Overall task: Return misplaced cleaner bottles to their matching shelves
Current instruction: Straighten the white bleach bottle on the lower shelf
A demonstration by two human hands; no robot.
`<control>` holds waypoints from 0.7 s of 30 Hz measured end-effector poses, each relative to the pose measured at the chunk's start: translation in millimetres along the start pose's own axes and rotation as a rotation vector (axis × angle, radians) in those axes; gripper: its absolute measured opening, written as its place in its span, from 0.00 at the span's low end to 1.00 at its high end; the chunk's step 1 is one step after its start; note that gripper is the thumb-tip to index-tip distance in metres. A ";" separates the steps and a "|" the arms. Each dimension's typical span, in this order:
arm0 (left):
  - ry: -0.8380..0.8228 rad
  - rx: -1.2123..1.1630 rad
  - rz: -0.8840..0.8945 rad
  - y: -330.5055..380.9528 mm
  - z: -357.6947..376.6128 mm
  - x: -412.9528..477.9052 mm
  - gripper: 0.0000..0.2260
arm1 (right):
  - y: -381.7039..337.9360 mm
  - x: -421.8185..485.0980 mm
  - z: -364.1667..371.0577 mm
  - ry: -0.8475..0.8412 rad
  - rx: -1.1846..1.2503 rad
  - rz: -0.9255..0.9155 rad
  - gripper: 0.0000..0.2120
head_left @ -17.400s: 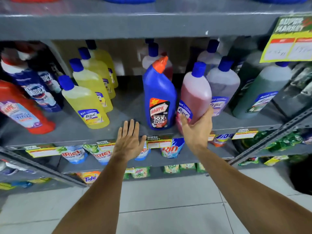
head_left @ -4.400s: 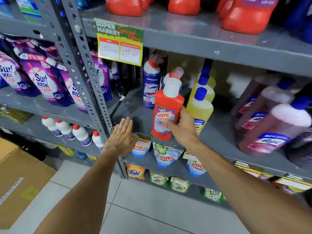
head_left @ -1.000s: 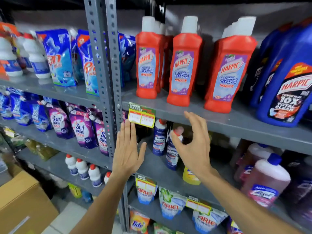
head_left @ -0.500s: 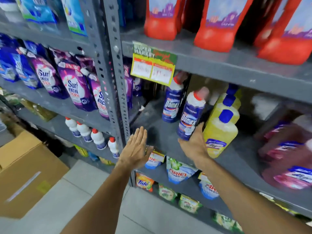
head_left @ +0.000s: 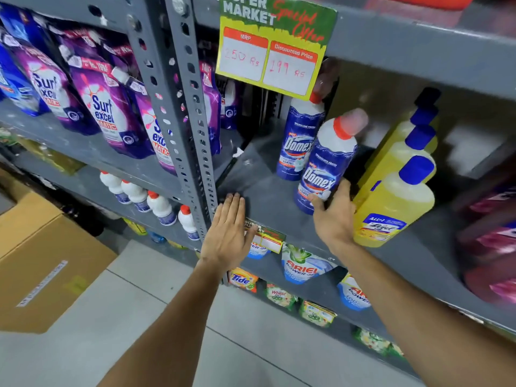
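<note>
Front Domex bottle (head_left: 325,163) takes the centre: a tall, smooth plastic bottle, dark blue wrap with white lettering, white shoulders, a red collar and a pale pinkish angled cap. It leans to the right, its base down on the grey metal shelf (head_left: 268,202). The right hand (head_left: 335,216) wraps the lower part of it, thumb across the front of the label, fingers round the right side, so that hand is closed on the bottle. Just behind and to the left stands a second Domex bottle (head_left: 300,138), same blue wrap, upright, its cap tucked behind the price card (head_left: 272,44), a green and yellow card with red and white boxes hanging from the shelf above. To the right, touching the hand, a row of yellow Lizol bottles (head_left: 393,202) runs back into the shelf: translucent plastic, rounded shoulders, blue screw caps. Further right, pinkish bottles, blurred. The left hand (head_left: 227,233) is flat and open, fingers together, resting at the front edge of the shelf beside the perforated grey steel upright (head_left: 181,115). Left of that post, glossy purple Surf Excel pouches (head_left: 103,107); below them small white bottles with red caps (head_left: 156,199). Under the shelf, Ariel (head_left: 304,268) and Tide (head_left: 243,279) packets, a brown cardboard box (head_left: 36,263) on the pale tiled floor.
</note>
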State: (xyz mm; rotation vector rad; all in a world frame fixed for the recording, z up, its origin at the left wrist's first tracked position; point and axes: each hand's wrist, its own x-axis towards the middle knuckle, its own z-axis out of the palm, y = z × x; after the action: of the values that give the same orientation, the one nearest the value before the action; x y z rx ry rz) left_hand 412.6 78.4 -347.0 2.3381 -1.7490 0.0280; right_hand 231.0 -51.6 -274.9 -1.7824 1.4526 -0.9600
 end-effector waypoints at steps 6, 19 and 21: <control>-0.007 -0.005 -0.009 1.2 -0.1 0.2 0.32 | -9.2 -7.0 10.1 -0.216 0.129 -0.081 0.25; -0.046 -0.022 -0.018 0.7 -3.2 1.9 0.33 | -26.0 -7.5 40.0 -0.257 0.227 -0.081 0.26; -0.058 -0.016 -0.019 0.9 -4.3 1.4 0.33 | -27.3 -7.2 41.8 -0.259 0.221 -0.080 0.27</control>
State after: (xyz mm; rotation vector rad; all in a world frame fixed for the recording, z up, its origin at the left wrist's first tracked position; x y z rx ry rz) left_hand 412.7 77.6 -342.5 2.3669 -1.7468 -0.0572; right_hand 279.6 -38.2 -275.2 -1.7378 1.0794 -0.8563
